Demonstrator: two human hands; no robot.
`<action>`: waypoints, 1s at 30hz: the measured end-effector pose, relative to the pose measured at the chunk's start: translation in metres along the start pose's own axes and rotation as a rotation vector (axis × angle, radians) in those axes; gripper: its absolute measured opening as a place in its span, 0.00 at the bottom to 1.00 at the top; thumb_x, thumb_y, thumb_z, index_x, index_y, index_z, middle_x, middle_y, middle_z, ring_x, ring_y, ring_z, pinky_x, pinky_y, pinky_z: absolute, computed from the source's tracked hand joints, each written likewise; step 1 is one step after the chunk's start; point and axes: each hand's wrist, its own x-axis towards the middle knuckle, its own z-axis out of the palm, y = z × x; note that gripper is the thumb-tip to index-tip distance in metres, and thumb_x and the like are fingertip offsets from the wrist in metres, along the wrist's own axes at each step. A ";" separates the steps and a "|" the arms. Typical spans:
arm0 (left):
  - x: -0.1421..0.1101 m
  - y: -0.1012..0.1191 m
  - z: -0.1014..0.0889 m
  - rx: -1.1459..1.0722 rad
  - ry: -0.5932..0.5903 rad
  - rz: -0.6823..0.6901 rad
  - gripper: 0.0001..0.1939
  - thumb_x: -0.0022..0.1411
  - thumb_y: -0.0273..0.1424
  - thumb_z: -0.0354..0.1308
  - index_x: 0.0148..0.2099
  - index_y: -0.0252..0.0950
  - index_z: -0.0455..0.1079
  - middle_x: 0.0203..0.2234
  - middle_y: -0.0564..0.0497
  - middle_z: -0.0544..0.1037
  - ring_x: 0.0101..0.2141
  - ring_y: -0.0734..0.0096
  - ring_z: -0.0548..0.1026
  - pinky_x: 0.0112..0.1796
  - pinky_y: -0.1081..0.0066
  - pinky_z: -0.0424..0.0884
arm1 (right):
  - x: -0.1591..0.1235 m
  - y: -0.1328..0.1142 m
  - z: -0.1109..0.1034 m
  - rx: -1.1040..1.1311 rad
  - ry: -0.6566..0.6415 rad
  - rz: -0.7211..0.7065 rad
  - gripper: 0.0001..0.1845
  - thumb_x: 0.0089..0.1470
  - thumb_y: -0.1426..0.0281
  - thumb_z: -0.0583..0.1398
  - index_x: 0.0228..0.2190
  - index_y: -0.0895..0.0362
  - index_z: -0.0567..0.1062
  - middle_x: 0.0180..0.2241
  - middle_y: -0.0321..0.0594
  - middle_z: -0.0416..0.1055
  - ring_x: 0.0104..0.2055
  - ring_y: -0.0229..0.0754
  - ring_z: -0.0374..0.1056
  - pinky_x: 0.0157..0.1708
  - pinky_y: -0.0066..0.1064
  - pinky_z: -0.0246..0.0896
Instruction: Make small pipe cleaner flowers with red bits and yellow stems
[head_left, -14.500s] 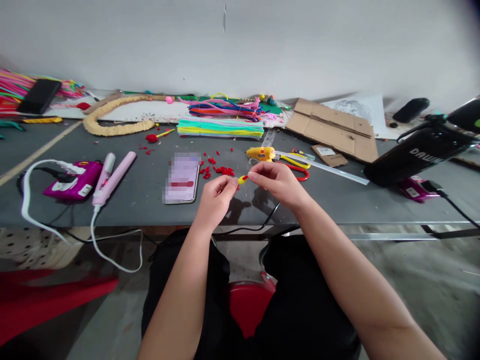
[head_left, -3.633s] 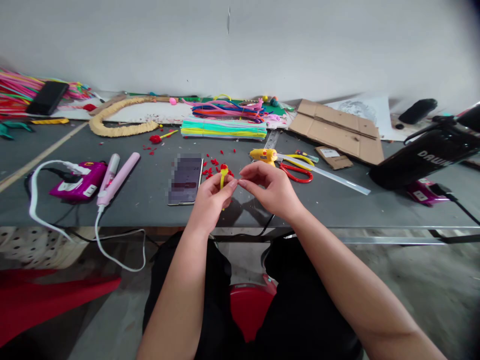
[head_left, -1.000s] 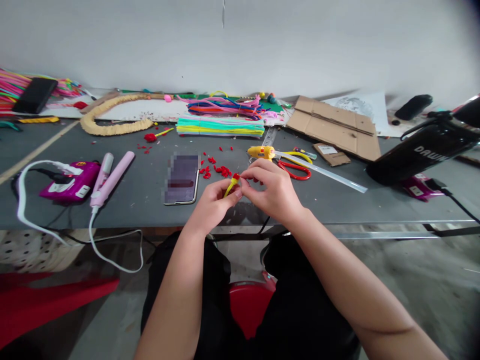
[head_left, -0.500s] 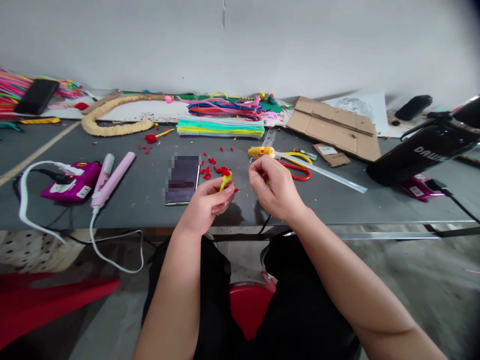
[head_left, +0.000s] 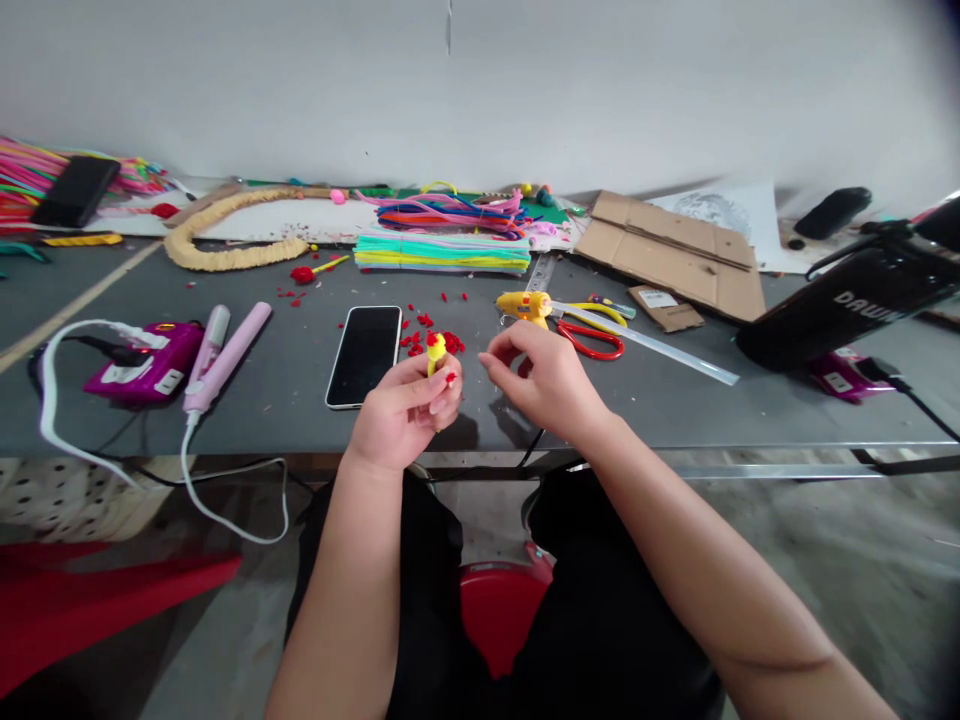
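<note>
In my left hand [head_left: 409, 408] is a yellow pipe-cleaner stem [head_left: 436, 350], its fuzzy top dotted with red. A small red piece [head_left: 451, 379] sits at the same hand's fingertips. To the right, my right hand [head_left: 544, 375] hovers with bent fingers, thumb and forefinger apart, and nothing shows between them. Just beyond it lies a yellow glue gun [head_left: 523, 305] with a long clear glue stick [head_left: 652, 348] out of its back. Loose red bits [head_left: 451, 341] are scattered on the grey table [head_left: 300, 345] behind my left hand.
A phone [head_left: 365, 357] lies left of my hands. Red-handled scissors [head_left: 598, 342] rest beside the glue gun. Bundled pipe cleaners [head_left: 442, 254] and flat cardboard [head_left: 671, 250] lie farther back. A pink straightener [head_left: 227, 357] and purple power strip [head_left: 142, 365] sit left; a black bottle [head_left: 847, 300] leans right.
My right hand has moved slightly down and left from the glue gun, its thumb and forefinger now visibly apart. My left hand has turned the yellow stem more upright and shifted it a little left.
</note>
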 end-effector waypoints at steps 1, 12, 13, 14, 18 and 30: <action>0.000 0.000 0.000 -0.002 0.004 -0.005 0.11 0.55 0.32 0.67 0.29 0.32 0.69 0.18 0.56 0.60 0.18 0.82 0.56 0.20 0.76 0.49 | -0.001 -0.002 -0.001 0.043 -0.005 -0.007 0.07 0.61 0.68 0.58 0.36 0.57 0.75 0.34 0.40 0.74 0.33 0.38 0.67 0.34 0.31 0.61; 0.003 -0.007 -0.002 0.045 0.074 0.059 0.11 0.58 0.32 0.66 0.29 0.32 0.69 0.18 0.57 0.58 0.17 0.85 0.52 0.20 0.77 0.49 | -0.005 -0.019 0.000 0.286 -0.033 -0.147 0.11 0.60 0.61 0.62 0.38 0.56 0.79 0.35 0.40 0.74 0.33 0.36 0.66 0.34 0.30 0.63; 0.003 -0.007 -0.002 0.048 0.078 0.059 0.11 0.58 0.32 0.66 0.29 0.32 0.69 0.18 0.57 0.58 0.17 0.85 0.53 0.20 0.77 0.48 | -0.004 -0.019 -0.001 0.290 -0.033 -0.123 0.12 0.60 0.61 0.62 0.38 0.56 0.79 0.35 0.40 0.74 0.32 0.36 0.65 0.33 0.30 0.63; 0.003 -0.007 -0.002 0.047 0.085 0.061 0.10 0.58 0.32 0.65 0.30 0.32 0.69 0.18 0.57 0.59 0.17 0.84 0.53 0.20 0.77 0.48 | -0.004 -0.017 -0.002 0.289 -0.045 -0.088 0.12 0.61 0.61 0.61 0.37 0.57 0.78 0.34 0.39 0.73 0.31 0.35 0.64 0.32 0.29 0.62; 0.004 -0.004 -0.003 0.049 0.113 0.061 0.09 0.58 0.30 0.65 0.31 0.33 0.68 0.19 0.57 0.61 0.17 0.84 0.53 0.20 0.77 0.48 | -0.003 -0.007 -0.018 0.151 -0.308 0.096 0.17 0.60 0.60 0.59 0.24 0.58 0.72 0.21 0.32 0.62 0.24 0.32 0.54 0.25 0.28 0.51; 0.007 -0.003 -0.003 -0.019 0.127 -0.055 0.10 0.59 0.28 0.63 0.31 0.33 0.64 0.20 0.60 0.52 0.16 0.86 0.50 0.18 0.78 0.45 | 0.001 0.038 -0.051 -0.572 0.029 0.490 0.29 0.50 0.40 0.58 0.26 0.55 0.72 0.28 0.40 0.70 0.30 0.42 0.61 0.28 0.32 0.49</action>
